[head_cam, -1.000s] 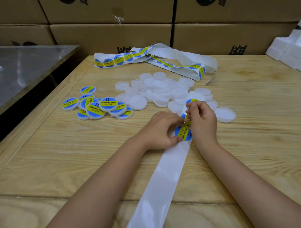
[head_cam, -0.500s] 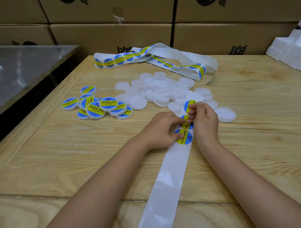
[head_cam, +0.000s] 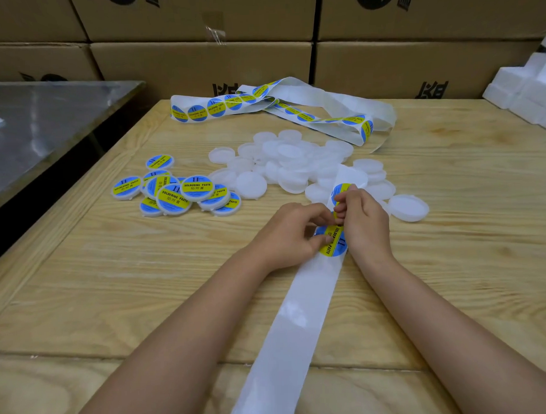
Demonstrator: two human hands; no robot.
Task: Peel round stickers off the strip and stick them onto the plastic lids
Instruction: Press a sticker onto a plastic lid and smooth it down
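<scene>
Since a moment ago the tail of the glossy white backing strip (head_cam: 300, 314) has swung left. My left hand (head_cam: 285, 234) pinches it, and my right hand (head_cam: 363, 222) pinches a round blue-and-yellow sticker (head_cam: 336, 216), with white plastic lids (head_cam: 295, 162) just beyond.

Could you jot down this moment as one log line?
stage: peeling | left hand: holds strip | right hand: pinches sticker | labelled lids: heaped left | blank lids: heaped beyond hands

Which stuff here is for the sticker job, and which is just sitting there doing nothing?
For the job:
sticker strip, held by the left hand
round sticker, pinched by the right hand
plain white lids
lids already stickered

Just lying about:
cardboard boxes
metal table
white foam blocks
</scene>
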